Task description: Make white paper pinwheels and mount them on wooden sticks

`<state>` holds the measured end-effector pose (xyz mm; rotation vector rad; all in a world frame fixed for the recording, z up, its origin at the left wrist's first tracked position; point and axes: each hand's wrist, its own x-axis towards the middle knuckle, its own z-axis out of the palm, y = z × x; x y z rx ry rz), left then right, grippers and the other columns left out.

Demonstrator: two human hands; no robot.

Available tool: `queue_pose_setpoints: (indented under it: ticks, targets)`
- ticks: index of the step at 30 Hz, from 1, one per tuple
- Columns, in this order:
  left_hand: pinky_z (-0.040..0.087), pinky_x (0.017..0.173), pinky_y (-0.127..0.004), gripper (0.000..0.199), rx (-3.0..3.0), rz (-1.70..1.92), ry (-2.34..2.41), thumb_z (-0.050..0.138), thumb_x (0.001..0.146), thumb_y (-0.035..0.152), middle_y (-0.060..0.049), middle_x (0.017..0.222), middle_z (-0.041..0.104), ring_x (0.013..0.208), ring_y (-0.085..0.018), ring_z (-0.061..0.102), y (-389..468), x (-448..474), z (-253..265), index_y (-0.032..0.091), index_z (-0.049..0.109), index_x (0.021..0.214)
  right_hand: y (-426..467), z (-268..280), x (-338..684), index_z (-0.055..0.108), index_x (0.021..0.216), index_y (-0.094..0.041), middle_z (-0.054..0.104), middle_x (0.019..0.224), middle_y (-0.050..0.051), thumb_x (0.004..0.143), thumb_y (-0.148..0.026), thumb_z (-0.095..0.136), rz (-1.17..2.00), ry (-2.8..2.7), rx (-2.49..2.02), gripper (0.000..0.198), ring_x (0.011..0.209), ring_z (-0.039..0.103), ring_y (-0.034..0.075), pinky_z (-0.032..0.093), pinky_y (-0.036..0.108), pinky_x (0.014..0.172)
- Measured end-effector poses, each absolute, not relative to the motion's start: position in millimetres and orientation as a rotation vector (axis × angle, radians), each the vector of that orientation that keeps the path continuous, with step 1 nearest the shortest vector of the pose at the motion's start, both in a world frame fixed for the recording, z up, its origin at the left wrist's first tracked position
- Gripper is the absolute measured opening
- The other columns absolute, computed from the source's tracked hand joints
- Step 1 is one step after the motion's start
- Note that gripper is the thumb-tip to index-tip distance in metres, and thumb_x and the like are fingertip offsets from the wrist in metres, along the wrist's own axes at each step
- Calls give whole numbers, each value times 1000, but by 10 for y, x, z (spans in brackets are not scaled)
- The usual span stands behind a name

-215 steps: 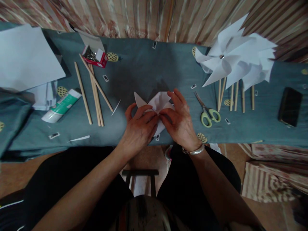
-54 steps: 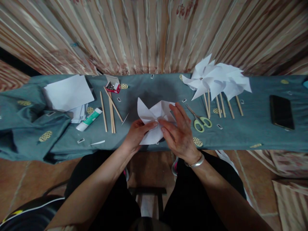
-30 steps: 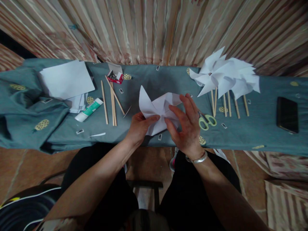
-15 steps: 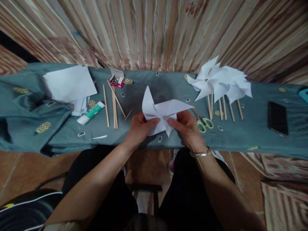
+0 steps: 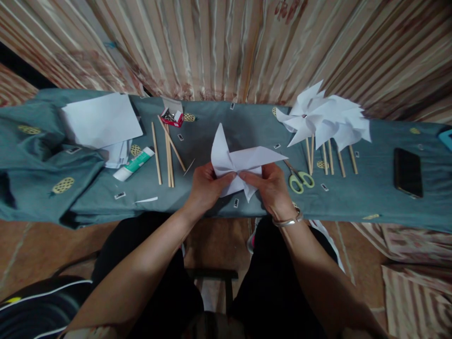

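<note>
A white paper pinwheel (image 5: 243,160) is held between both hands above the cloth, its pointed blades folded toward the centre. My left hand (image 5: 207,188) grips its left side, the thumb pressing near the middle. From the right, my right hand (image 5: 271,186) pinches it too, with its thumb close to the other thumb at the centre. The fingers beneath the paper are partly hidden. Just right of my right hand lie scissors (image 5: 301,181) with pale green handles. Left of my left hand are several wooden sticks (image 5: 170,160) and a thin pointed tool (image 5: 189,167).
Finished pinwheels (image 5: 325,115) on sticks lie overlapped at the back right, left of a black phone (image 5: 408,172). On the left are white paper sheets (image 5: 102,120), a green-and-white glue tube (image 5: 133,164) and a small red box (image 5: 172,117) of metal pins. A paper scrap (image 5: 146,200) lies near the front.
My right thumb has slid left to the pinwheel's centre, beside the left thumb. The right hand and wrist have shifted slightly left.
</note>
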<state>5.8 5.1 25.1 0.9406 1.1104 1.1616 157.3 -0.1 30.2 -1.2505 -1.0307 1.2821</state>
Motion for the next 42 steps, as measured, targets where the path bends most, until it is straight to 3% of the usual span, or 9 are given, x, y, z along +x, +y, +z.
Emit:
queue_pose_setpoints:
  ticks: [6, 23, 35, 42]
  targets:
    - [54, 72, -30, 24, 1052, 1169, 1153, 79, 65, 29, -3, 83, 78, 76, -21, 70, 59, 36, 174, 15, 78, 85, 8, 269, 1534, 70, 89, -20, 76, 90, 4, 64, -31, 81, 1174, -1078, -1342, 30, 84, 71, 23, 56, 37, 78]
    - [55, 71, -30, 25, 952, 1150, 1104, 81, 63, 31, -4, 82, 78, 73, -20, 71, 44, 28, 225, 16, 77, 83, 8, 286, 1471, 71, 87, -18, 78, 85, 6, 60, -34, 82, 1163, -1023, -1362, 33, 73, 71, 23, 57, 35, 68]
    - [52, 65, -29, 19, 868, 1141, 1096, 78, 64, 28, -4, 76, 77, 65, -18, 67, 24, -29, 287, 16, 76, 78, -16, 320, 1458, 71, 95, -20, 78, 94, 5, 62, -37, 86, 1277, -1029, -1251, 40, 83, 71, 23, 57, 36, 77]
    - [49, 61, -27, 15, 754, 1230, 1128, 78, 58, 23, -1, 69, 75, 61, -16, 65, 88, -100, 362, 17, 76, 72, 30, 282, 1528, 74, 93, -23, 76, 87, 1, 76, -51, 76, 1242, -943, -1193, 32, 80, 68, 16, 53, 27, 73]
